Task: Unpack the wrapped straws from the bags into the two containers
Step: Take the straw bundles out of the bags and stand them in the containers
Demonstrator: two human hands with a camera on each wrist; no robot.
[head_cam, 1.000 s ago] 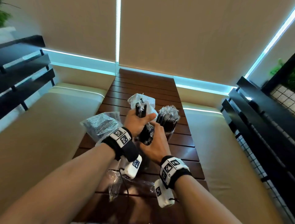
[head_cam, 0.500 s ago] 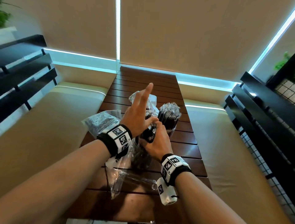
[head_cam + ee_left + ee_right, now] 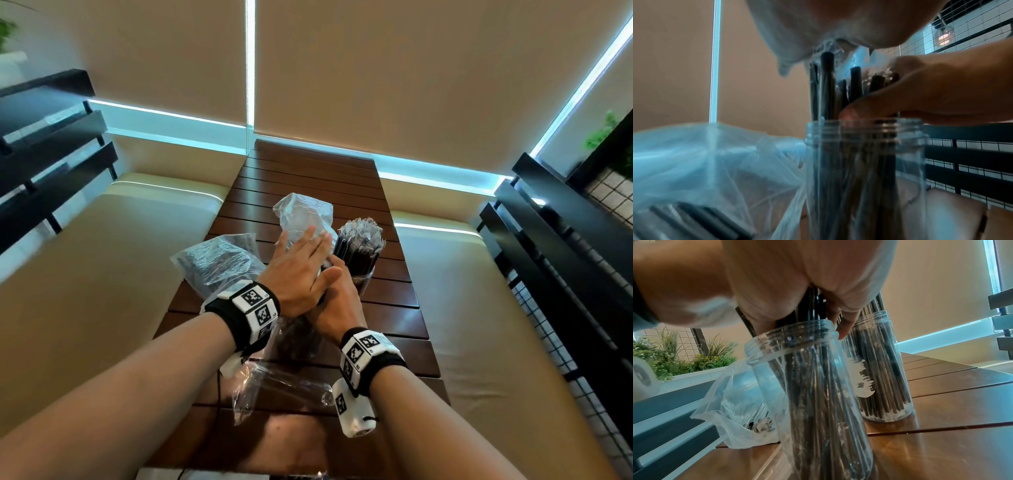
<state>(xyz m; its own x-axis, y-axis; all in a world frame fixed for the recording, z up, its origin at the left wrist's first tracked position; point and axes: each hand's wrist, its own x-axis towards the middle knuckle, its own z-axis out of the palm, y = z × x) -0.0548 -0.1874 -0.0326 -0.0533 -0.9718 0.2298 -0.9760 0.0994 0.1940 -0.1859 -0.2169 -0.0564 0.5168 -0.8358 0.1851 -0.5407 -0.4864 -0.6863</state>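
Observation:
A clear near jar [image 3: 812, 386] stands on the slatted wooden table [image 3: 308, 171] with black wrapped straws [image 3: 827, 84] sticking out of its mouth. My left hand [image 3: 301, 260] lies flat, fingers straight, pressing on the straw tops. My right hand [image 3: 334, 294] grips the straw bundle just above the jar's rim, its fingers [image 3: 846, 321] curled round it. In the head view both hands hide most of this jar. Behind it to the right, a second jar [image 3: 358, 253] stands packed with straws.
A plastic bag with straws [image 3: 219, 263] lies left of the jars and another bag [image 3: 305, 216] stands behind them. A flattened clear bag [image 3: 274, 387] lies near the front edge. Beige cushioned benches [image 3: 102, 274] flank the table, with black railings [image 3: 565, 274] beyond.
My left hand let go of the straw tops, rose with its fingers spread, then came down flat onto them. My right hand kept its grip at the jar's mouth.

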